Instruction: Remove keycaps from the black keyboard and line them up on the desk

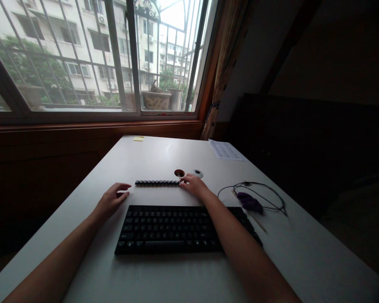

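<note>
On the white worktop (164,153) lies a black computer keyboard (167,227), near. Beyond it, the left hand (112,197), thumb and fingers parted, is left of a keycap row (157,182); the right hand (194,185) is at its right end, grip unclear.

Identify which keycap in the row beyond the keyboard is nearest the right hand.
The rightmost keycap, at the row's end by the right hand; the other keycaps run leftward, farther from that hand.

Bare forearms (63,256) — slim, tapering, left grip (112,198) and right grip (194,184) bare, slender-fingered
</note>
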`<state>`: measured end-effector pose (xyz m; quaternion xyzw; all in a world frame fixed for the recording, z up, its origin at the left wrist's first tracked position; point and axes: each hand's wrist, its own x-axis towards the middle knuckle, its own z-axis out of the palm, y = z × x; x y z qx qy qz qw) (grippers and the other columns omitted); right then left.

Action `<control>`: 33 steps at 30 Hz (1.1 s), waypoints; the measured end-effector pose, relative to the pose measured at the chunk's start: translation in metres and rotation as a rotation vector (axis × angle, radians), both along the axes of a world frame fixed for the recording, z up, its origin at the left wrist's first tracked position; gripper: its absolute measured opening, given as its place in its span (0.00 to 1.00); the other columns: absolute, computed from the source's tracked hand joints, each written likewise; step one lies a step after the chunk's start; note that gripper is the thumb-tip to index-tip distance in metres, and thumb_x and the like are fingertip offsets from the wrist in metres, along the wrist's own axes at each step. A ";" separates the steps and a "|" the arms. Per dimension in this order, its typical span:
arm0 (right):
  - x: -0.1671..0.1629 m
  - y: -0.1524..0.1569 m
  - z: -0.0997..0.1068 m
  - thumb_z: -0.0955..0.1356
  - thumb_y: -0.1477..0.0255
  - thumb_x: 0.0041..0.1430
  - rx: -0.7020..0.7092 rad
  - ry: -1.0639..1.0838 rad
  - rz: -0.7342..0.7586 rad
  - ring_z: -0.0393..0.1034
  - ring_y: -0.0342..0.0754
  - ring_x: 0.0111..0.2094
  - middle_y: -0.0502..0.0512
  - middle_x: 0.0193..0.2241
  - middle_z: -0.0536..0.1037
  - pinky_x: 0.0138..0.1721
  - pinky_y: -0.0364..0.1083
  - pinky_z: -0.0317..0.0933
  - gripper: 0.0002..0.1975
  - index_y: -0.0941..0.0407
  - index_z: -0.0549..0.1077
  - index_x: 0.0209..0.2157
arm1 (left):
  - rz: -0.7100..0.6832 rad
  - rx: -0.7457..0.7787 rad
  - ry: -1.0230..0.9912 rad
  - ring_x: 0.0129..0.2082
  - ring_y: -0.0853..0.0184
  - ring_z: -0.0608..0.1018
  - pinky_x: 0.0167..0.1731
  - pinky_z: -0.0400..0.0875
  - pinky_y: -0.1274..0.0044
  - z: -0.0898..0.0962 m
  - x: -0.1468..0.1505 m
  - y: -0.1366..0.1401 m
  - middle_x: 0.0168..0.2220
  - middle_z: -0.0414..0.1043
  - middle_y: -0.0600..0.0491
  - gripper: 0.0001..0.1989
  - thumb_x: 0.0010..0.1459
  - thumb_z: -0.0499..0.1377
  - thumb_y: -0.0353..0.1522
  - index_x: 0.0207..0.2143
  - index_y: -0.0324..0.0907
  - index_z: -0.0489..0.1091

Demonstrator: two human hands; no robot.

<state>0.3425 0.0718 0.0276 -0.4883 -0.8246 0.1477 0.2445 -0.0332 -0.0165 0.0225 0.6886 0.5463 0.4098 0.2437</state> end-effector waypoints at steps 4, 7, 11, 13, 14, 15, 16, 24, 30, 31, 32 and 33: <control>0.001 0.003 -0.002 0.72 0.69 0.57 0.001 -0.007 -0.002 0.70 0.45 0.36 0.54 0.38 0.76 0.41 0.44 0.62 0.10 0.55 0.79 0.41 | -0.006 -0.020 0.004 0.47 0.56 0.78 0.47 0.75 0.64 0.000 0.000 0.000 0.48 0.74 0.45 0.20 0.56 0.58 0.44 0.46 0.41 0.72; 0.002 0.003 -0.002 0.72 0.68 0.57 0.004 -0.011 -0.001 0.70 0.45 0.37 0.54 0.38 0.76 0.41 0.44 0.61 0.11 0.55 0.79 0.42 | -0.001 -0.026 0.007 0.47 0.55 0.78 0.47 0.76 0.64 0.001 0.000 -0.001 0.48 0.74 0.44 0.20 0.56 0.58 0.44 0.45 0.41 0.72; 0.001 0.000 0.000 0.71 0.68 0.57 0.008 -0.011 0.002 0.70 0.45 0.36 0.55 0.38 0.76 0.40 0.43 0.62 0.10 0.55 0.79 0.41 | 0.004 -0.022 0.006 0.46 0.56 0.78 0.46 0.76 0.65 0.002 0.001 -0.001 0.48 0.74 0.45 0.20 0.56 0.59 0.44 0.45 0.41 0.72; 0.001 -0.001 0.001 0.71 0.68 0.57 0.010 -0.008 0.001 0.70 0.45 0.35 0.55 0.38 0.76 0.40 0.44 0.62 0.09 0.55 0.79 0.40 | 0.004 -0.020 0.005 0.46 0.56 0.79 0.45 0.76 0.65 0.002 0.001 -0.002 0.48 0.74 0.45 0.20 0.56 0.59 0.44 0.45 0.41 0.72; 0.000 -0.001 0.001 0.71 0.68 0.58 0.012 -0.006 -0.001 0.70 0.45 0.35 0.55 0.38 0.76 0.40 0.44 0.62 0.09 0.55 0.79 0.40 | 0.002 -0.017 0.003 0.46 0.56 0.79 0.45 0.77 0.66 0.002 0.001 -0.002 0.47 0.74 0.45 0.20 0.56 0.59 0.44 0.44 0.41 0.72; 0.000 -0.001 0.001 0.71 0.68 0.58 0.014 -0.004 -0.002 0.70 0.45 0.35 0.55 0.38 0.76 0.40 0.44 0.62 0.09 0.55 0.79 0.40 | -0.002 -0.014 0.001 0.46 0.56 0.79 0.45 0.77 0.66 0.002 0.001 -0.002 0.47 0.74 0.45 0.20 0.56 0.59 0.45 0.44 0.41 0.72; 0.000 -0.001 0.001 0.71 0.69 0.58 0.015 -0.002 -0.002 0.70 0.45 0.35 0.55 0.38 0.76 0.40 0.44 0.62 0.09 0.55 0.79 0.40 | -0.005 -0.010 0.000 0.46 0.56 0.79 0.45 0.77 0.66 0.002 0.001 -0.002 0.47 0.75 0.45 0.20 0.56 0.58 0.45 0.44 0.41 0.72; 0.001 0.002 -0.003 0.72 0.68 0.56 0.019 0.014 -0.002 0.70 0.45 0.35 0.54 0.37 0.76 0.40 0.44 0.61 0.09 0.54 0.79 0.39 | -0.008 -0.014 0.006 0.45 0.56 0.79 0.45 0.77 0.66 0.002 0.001 -0.001 0.47 0.74 0.45 0.20 0.56 0.58 0.44 0.44 0.41 0.72; 0.002 0.000 0.002 0.73 0.65 0.55 0.049 0.055 -0.003 0.71 0.46 0.34 0.54 0.35 0.77 0.40 0.45 0.61 0.12 0.54 0.78 0.41 | -0.004 -0.017 0.024 0.47 0.55 0.78 0.46 0.76 0.65 0.003 0.001 -0.002 0.47 0.74 0.44 0.20 0.56 0.58 0.44 0.45 0.41 0.72; 0.002 -0.001 0.005 0.72 0.64 0.57 0.062 0.067 -0.008 0.71 0.46 0.34 0.54 0.34 0.77 0.40 0.45 0.61 0.12 0.55 0.78 0.40 | -0.003 -0.015 0.025 0.47 0.55 0.78 0.46 0.76 0.65 0.003 0.001 -0.001 0.47 0.74 0.45 0.20 0.56 0.58 0.44 0.45 0.41 0.72; 0.003 -0.002 0.008 0.71 0.62 0.58 0.077 0.081 -0.017 0.71 0.46 0.34 0.54 0.34 0.77 0.40 0.45 0.61 0.12 0.55 0.78 0.40 | -0.002 -0.015 0.026 0.47 0.55 0.78 0.46 0.76 0.65 0.002 0.001 -0.001 0.47 0.74 0.45 0.19 0.56 0.58 0.44 0.45 0.41 0.72; 0.003 -0.004 0.013 0.69 0.61 0.61 0.095 0.096 -0.028 0.70 0.46 0.35 0.55 0.34 0.77 0.39 0.45 0.61 0.13 0.56 0.78 0.39 | -0.003 -0.014 0.026 0.47 0.55 0.78 0.46 0.76 0.64 0.001 0.000 0.000 0.47 0.74 0.45 0.19 0.56 0.58 0.44 0.45 0.41 0.72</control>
